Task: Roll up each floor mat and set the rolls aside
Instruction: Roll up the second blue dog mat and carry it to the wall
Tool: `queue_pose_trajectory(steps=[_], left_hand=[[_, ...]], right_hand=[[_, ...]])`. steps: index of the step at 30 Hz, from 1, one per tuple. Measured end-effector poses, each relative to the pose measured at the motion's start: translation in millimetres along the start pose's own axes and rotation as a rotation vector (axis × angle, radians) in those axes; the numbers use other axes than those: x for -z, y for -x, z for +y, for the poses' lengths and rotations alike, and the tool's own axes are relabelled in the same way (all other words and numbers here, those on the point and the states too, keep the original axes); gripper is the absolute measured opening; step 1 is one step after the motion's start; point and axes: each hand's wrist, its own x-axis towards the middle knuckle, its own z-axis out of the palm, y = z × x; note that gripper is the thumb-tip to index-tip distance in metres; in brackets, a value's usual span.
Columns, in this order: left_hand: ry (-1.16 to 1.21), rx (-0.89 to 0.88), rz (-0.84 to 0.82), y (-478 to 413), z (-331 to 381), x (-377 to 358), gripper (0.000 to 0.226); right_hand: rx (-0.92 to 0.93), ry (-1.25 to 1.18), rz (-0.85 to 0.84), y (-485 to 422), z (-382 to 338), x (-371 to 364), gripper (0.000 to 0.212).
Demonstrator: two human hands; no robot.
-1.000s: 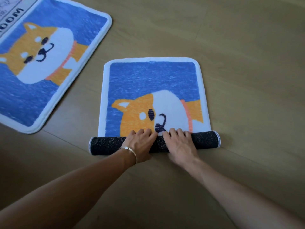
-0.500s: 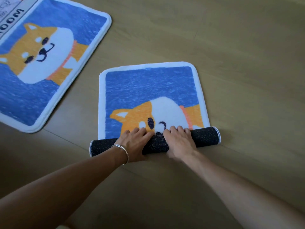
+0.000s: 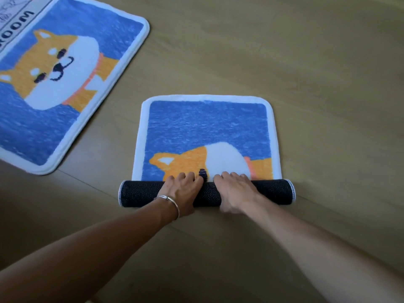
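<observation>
White lettered mat (image 3: 15,20): cut off at the far upper-left corner; pale, with a dark border line and black capitals reading "ROOM". Its edge meets the blue mat beside it; which one lies on top I cannot tell.
Flat blue mat (image 3: 72,68): lies fully unrolled on the floor at the upper left, set at a slant. Blue pile, white rim, an orange and white dog's face in the middle. It is well apart from the hands.
Left arm (image 3: 91,248): bare, reaching in from the lower-left corner.
Bracelet (image 3: 172,203): a thin silver band on the left wrist.
Left hand (image 3: 181,191): palm down on the roll, left of its middle, fingers curled over the top so the tips reach the seam with the flat pile.
Half-rolled mat (image 3: 207,127): centre of view, same blue dog design. The far part lies flat; the near part is wound up.
Dark roll (image 3: 273,191): a black, white-dotted tube lying crosswise on the near end of that mat, with white stitching at both ends. It covers the lower half of the dog's face.
Right hand (image 3: 235,193): just beside the left hand, gripping the roll the same way, thumb down on the near side.
Wood floor (image 3: 317,84): tan planks under everything, stretching to the right.
</observation>
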Motion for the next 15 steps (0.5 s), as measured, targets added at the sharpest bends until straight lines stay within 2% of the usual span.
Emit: queue_pose_trajectory(steps=[2,5,7,9,11,13,15], left_hand=[[0.051,-0.008,-0.070,-5.8,-2.4,7.6,0.056],[0.103,-0.046,-0.113,-9.0,-3.3,13.4,0.055],[0.057,-0.079,-0.022,-3.2,-1.8,8.7,0.063],[-0.022,-0.117,0.099,2.2,-0.9,0.5,0.075],[-0.061,-0.100,0.110,3.6,-2.1,-1.7,0.075],[-0.017,-0.064,0.071,0.9,-3.1,1.8,0.067],[0.041,-0.059,0.023,-6.5,-5.1,10.0,0.060]], right_hand=[[0.034,0.060,0.139,8.2,-0.3,-11.2,0.051],[0.055,0.173,0.340,17.7,-1.8,-25.9,0.047],[0.030,0.110,0.302,16.0,1.5,-23.3,0.043],[0.022,-0.035,0.113,8.4,7.4,-9.8,0.046],[0.023,-0.100,-0.007,0.9,12.6,4.2,0.051],[0.039,-0.038,0.026,0.9,12.7,1.8,0.058],[0.053,0.103,0.196,7.7,7.8,-14.3,0.060]])
